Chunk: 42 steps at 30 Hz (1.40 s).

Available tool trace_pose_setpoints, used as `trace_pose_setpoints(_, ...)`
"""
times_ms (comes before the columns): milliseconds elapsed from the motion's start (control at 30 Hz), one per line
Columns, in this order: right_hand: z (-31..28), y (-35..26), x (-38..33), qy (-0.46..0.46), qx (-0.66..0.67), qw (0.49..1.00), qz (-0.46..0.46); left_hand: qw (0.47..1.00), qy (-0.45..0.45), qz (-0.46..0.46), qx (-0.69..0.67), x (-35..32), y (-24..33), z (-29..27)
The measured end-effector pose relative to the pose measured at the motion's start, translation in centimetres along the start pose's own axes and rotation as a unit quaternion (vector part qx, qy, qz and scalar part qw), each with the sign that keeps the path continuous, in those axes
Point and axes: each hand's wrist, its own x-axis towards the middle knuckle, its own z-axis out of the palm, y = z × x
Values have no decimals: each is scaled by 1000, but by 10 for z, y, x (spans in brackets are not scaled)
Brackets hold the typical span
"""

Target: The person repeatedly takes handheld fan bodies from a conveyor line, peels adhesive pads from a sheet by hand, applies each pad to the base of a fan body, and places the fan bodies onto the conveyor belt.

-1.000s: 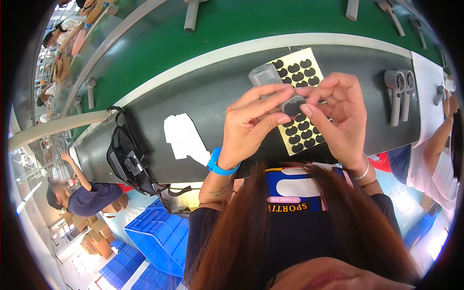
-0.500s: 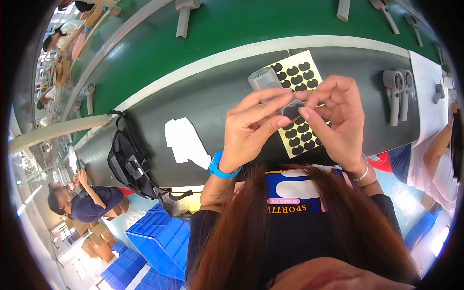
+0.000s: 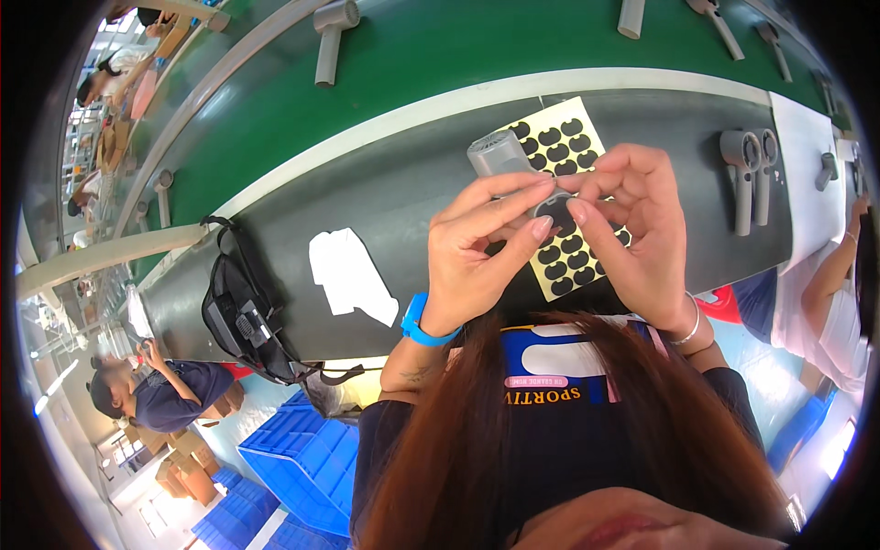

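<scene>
My left hand (image 3: 481,246) and my right hand (image 3: 642,229) meet over a grey hair dryer (image 3: 500,154), both pinching it at its lower part, where a small black piece sits between the fingertips. Its round barrel end sticks up above my fingers. Under my hands lies a yellow sheet of black stickers (image 3: 566,211), flat on the grey table (image 3: 385,202). A blue band circles my left wrist, and a thin bracelet my right.
A green conveyor belt (image 3: 440,64) carries several grey dryers beyond the table. Two grey dryers (image 3: 750,174) lie to the right, a white paper piece (image 3: 351,275) and a black bag (image 3: 243,316) to the left. Blue crates (image 3: 302,458) stand below. Other people work at both sides.
The hands stay on the dryer, with the fingertips shifting slightly on the black piece. The dryers on the belt have moved left.
</scene>
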Motion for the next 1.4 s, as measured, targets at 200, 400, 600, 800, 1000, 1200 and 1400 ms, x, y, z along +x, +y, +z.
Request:
trace_pose_setpoints(200, -1, -2, 0, 5, -38, 999, -3, 1000, 3, 8, 18, -1, -1, 3)
trace_pose_setpoints(400, -4, -5, -1, 7, -66, 998, 5, 1000, 1, 9, 20, 0, -3, 8)
trace_pose_setpoints(600, -7, -18, 3, -27, -211, 977, -14, 999, -1, 12, 41, -4, 0, 2)
trace_pose_setpoints(800, -18, 3, 24, -142, -188, 971, -36, 987, 29, -77, -136, -4, 19, -10)
trace_pose_setpoints(1000, 23, 31, 44, -227, -189, 948, -118, 998, 46, -27, 27, -3, 18, -21)
trace_pose_setpoints(1200, 24, 30, 73, -165, -240, 932, -214, 996, 13, 83, -6, 26, 10, -31)
trace_pose_setpoints(1400, -18, 78, 190, -73, -464, 827, -308, 996, 83, -17, 24, 78, -17, -24)
